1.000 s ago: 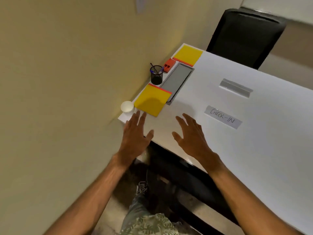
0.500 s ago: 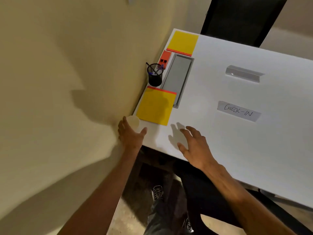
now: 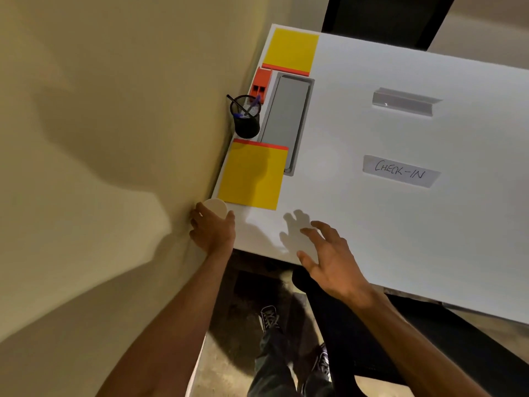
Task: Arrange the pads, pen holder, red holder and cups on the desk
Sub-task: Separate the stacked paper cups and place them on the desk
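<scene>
A white paper cup (image 3: 215, 207) stands at the desk's near left corner by the wall, and my left hand (image 3: 212, 230) is wrapped around it. Just beyond it lies a yellow pad (image 3: 253, 175) with a red top strip. A black mesh pen holder (image 3: 246, 117) with pens stands behind that pad. The red holder (image 3: 260, 83) sits further back against the wall, and a second yellow pad (image 3: 290, 50) lies at the far corner. My right hand (image 3: 329, 259) hovers with fingers spread over the desk's near edge, holding nothing.
A grey recessed cable tray (image 3: 286, 118) runs along the pads' right side. A "CHECK-IN" label (image 3: 400, 171) and a clear sign stand (image 3: 405, 102) lie on the white desk (image 3: 429, 239). A black chair (image 3: 383, 15) stands behind the desk. The wall is close on the left.
My left hand moved from open above the desk's edge to the white cup and closed around it. My right hand stayed spread near the front edge. The view shifted closer.
</scene>
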Demonstrator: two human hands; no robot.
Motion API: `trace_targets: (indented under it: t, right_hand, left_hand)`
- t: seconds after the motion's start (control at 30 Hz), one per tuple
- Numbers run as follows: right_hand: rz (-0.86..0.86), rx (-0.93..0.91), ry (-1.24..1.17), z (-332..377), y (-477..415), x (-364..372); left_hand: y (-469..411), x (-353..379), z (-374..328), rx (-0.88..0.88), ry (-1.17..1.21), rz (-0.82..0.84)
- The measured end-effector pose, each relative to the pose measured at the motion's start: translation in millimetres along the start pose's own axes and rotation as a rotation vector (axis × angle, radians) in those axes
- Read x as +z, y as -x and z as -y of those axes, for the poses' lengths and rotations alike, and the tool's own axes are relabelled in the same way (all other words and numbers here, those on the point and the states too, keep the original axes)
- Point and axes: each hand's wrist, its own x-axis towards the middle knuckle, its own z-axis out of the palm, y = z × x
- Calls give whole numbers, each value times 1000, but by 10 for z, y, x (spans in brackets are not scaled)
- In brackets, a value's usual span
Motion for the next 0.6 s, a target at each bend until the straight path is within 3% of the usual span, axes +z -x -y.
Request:
trace_targets:
  t: [0.3,0.6]
  right_hand:
    - [7,7,-66,-46,65,-116]
    - [-122,11,-286,-262,460,-498]
  left_hand:
    - [395,-170,-133,192,171,-20]
    - [1486,-476,-911,614,423,397]
